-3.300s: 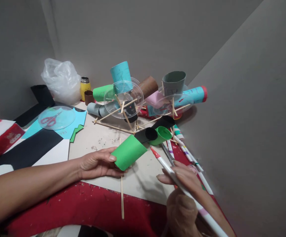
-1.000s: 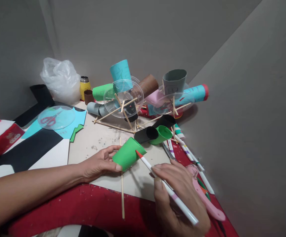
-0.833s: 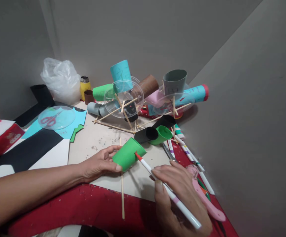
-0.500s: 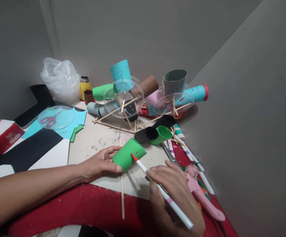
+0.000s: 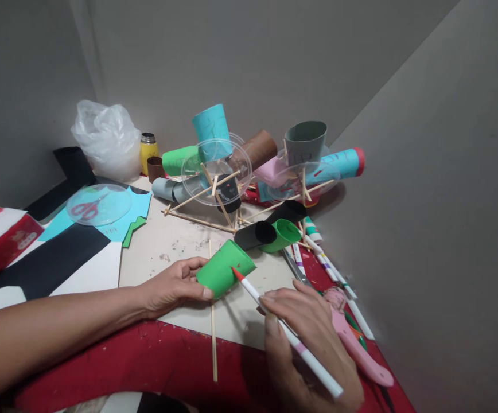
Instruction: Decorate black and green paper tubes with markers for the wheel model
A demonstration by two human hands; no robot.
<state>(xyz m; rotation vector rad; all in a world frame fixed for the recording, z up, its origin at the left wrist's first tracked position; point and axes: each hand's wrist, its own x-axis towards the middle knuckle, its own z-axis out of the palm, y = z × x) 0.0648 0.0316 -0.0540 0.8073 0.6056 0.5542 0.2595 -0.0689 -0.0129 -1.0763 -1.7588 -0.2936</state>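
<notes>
My left hand (image 5: 183, 282) is closed on a green paper tube (image 5: 221, 272), tilted, with a small red mark near its upper right edge. In my right hand (image 5: 313, 344) is a white felt-tip pen (image 5: 290, 335) with a red tip, its point at or just off the tube's side; contact is hard to tell. Below the tube a thin wooden stick (image 5: 214, 344) lies across the board's edge. Just behind sit a black paper tube (image 5: 253, 234) and another green paper tube (image 5: 282, 234).
Behind stands a wooden-stick frame (image 5: 199, 222) with clear discs and coloured paper tubes. A pink glue gun (image 5: 361, 350), several markers (image 5: 363, 320) and scissors (image 5: 294, 268) lie at right. Left are blue paper (image 5: 139, 209), black paper (image 5: 74, 252), a clear lid (image 5: 98, 205) and a plastic bag (image 5: 105, 140).
My right hand and the pen have shifted slightly right and down; the tip has moved a little right along the tube. My left hand and the tube stay nearly still.
</notes>
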